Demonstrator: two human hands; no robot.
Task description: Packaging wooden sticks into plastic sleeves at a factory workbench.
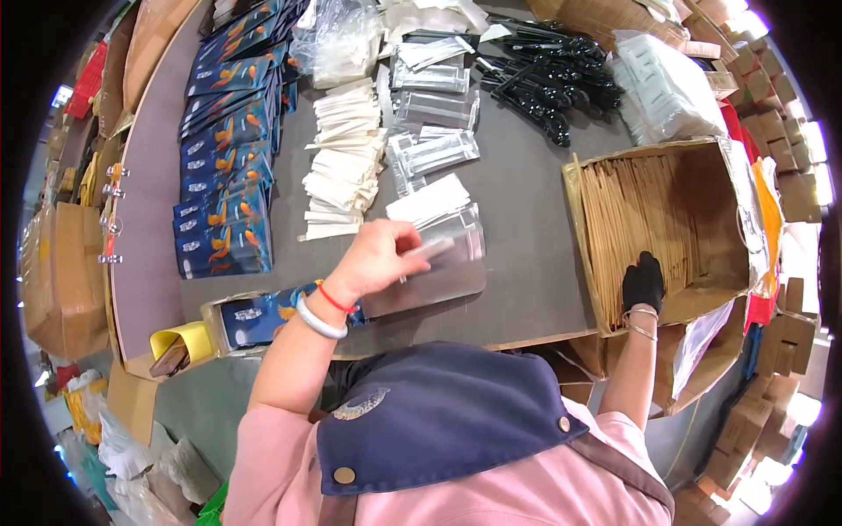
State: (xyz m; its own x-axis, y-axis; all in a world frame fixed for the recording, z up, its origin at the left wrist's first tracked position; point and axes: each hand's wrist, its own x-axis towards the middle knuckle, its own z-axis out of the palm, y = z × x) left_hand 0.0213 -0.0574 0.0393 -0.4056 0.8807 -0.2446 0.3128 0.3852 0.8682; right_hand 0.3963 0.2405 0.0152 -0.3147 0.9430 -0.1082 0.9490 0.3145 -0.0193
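Observation:
My bare left hand (377, 254), with a red string and a pale bangle at the wrist, is over a clear plastic sleeve (443, 285) near the table's front edge. Its thumb and fingers are bent together at a translucent plastic strip (437, 252). A stack of white paper slips (430, 200) lies just beyond. On the right, my right hand (645, 282) in a black glove reaches into an open carton (732, 202). It touches the tightly packed brown paper pieces (627, 206) standing on edge there; its fingertips are hidden among them.
Blue printed pouches (224, 188) overlap along the left, with more in a small box (250, 320) in front. White paper-wrapped strips (342, 175), clear plastic packs (434, 114) and black plastic utensils (557, 74) fill the far side. A bagged white stack (667, 88) stands behind the carton.

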